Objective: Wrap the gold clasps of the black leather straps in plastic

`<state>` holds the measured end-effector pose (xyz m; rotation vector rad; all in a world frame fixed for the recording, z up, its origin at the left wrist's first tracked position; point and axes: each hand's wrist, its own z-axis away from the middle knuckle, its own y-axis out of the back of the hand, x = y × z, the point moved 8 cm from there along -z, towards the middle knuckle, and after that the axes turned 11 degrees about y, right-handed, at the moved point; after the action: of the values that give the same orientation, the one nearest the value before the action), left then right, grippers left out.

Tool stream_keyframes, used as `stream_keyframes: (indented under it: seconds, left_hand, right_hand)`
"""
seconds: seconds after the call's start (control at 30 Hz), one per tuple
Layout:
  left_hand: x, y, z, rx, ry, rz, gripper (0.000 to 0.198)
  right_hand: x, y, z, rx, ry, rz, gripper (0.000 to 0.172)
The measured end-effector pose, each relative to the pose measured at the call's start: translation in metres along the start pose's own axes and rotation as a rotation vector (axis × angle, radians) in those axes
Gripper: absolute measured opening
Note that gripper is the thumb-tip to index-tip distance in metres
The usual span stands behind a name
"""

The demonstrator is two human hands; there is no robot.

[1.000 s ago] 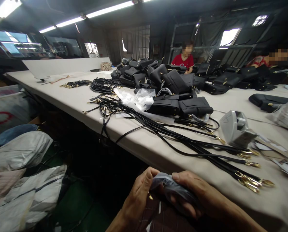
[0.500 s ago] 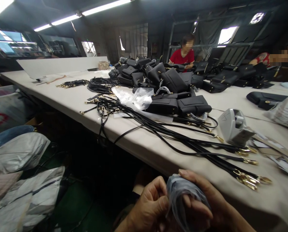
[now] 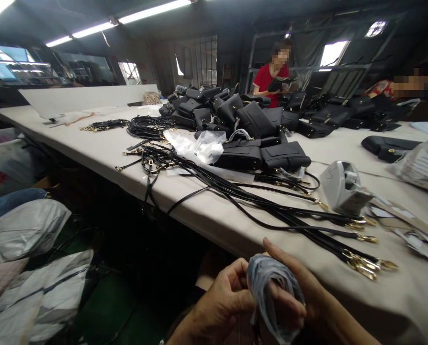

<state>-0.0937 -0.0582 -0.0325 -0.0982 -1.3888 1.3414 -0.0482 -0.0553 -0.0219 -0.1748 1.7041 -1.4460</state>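
Note:
A rolled bundle of bluish, translucent plastic film (image 3: 262, 275) is between my two hands, in front of the table edge. My left hand (image 3: 223, 299) pinches its left side between thumb and fingers. On the other side my right hand (image 3: 303, 280) is around the bundle, with fingers through its loop and the thumb raised. What lies inside the film is hidden; a thin dark piece shows below it. Just beyond my hands, several long black straps (image 3: 271, 206) with gold clasps (image 3: 365, 263) lie along the table's front edge.
Black handbags (image 3: 257, 120) are heaped across the table (image 3: 199, 215). White plastic film (image 3: 199, 146) lies by coiled straps (image 3: 149, 127). A tape dispenser (image 3: 345, 187) stands at right. Wrapped packages (image 3: 49, 297) are at lower left. A person in red (image 3: 271, 79) works across the table.
My right thumb has lifted away from the film, and the bundle has turned slightly in my hands. Across the table, the person in red has raised a dark item.

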Motion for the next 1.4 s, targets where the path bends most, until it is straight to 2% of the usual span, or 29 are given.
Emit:
stream_keyframes:
  seconds: [0.07, 0.13, 0.3, 0.4, 0.5, 0.6, 0.67, 0.73, 0.8, 0.87, 1.0, 1.07, 1.13, 1.27, 1.4]
  left_hand:
    - [0.002, -0.009, 0.001, -0.033, 0.015, 0.018, 0.041]
    - [0.006, -0.012, 0.002, -0.026, -0.005, 0.017, 0.04]
    - [0.002, -0.001, 0.0, 0.032, -0.005, -0.119, 0.042]
    - [0.0, 0.008, 0.0, 0.076, 0.005, -0.224, 0.043]
    - [0.01, 0.011, 0.005, 0.131, -0.027, -0.352, 0.037]
    - [0.041, 0.006, 0.011, 0.255, -0.158, -0.745, 0.024]
    - [0.067, -0.006, 0.011, 0.356, -0.323, -1.191, 0.015]
    - [0.085, -0.021, 0.004, 0.434, -0.508, -1.647, 0.007]
    - [0.092, -0.03, -0.013, 0.486, -0.659, -1.981, 0.003]
    - [0.092, -0.03, -0.035, 0.502, -0.74, -2.15, 0.005]
    - [0.083, -0.017, -0.072, 0.467, -0.798, -2.182, 0.01]
    - [0.082, -0.006, -0.08, 0.483, -0.799, -2.142, 0.003]
    - [0.083, 0.005, -0.082, 0.502, -0.786, -2.086, 0.008]
    - [0.088, 0.023, -0.079, 0.591, -0.738, -2.025, 0.014]
    - [0.085, 0.026, -0.081, 0.601, -0.761, -2.03, 0.009]
  right_hand:
    - [-0.002, -0.001, -0.002, -0.005, 0.023, 0.016, 0.083]
    - [-0.007, 0.001, -0.003, 0.035, 0.054, 0.023, 0.08]
    - [-0.025, 0.022, 0.0, 0.313, 0.189, 0.114, 0.041]
    - [-0.03, 0.03, 0.003, 0.397, 0.226, 0.284, 0.042]
    - [-0.04, 0.035, 0.004, 0.448, 0.239, 0.587, 0.048]
    - [-0.068, 0.036, 0.01, 0.556, 0.343, 0.817, 0.045]
    - [-0.098, 0.029, 0.018, 0.643, 0.489, 1.053, 0.041]
    - [-0.126, 0.014, 0.026, 0.688, 0.641, 1.371, 0.035]
    - [-0.141, 0.001, 0.026, 0.666, 0.729, 1.637, 0.028]
    - [-0.146, 0.002, 0.017, 0.599, 0.721, 1.783, 0.024]
    - [-0.146, 0.041, -0.006, 0.533, 0.567, 1.824, 0.017]
    - [-0.148, 0.063, -0.013, 0.544, 0.527, 1.819, 0.01]
    - [-0.148, 0.078, -0.017, 0.546, 0.514, 1.829, 0.007]
    - [-0.147, 0.085, -0.018, 0.514, 0.481, 1.862, 0.009]
    - [-0.151, 0.08, -0.022, 0.513, 0.416, 1.885, 0.011]
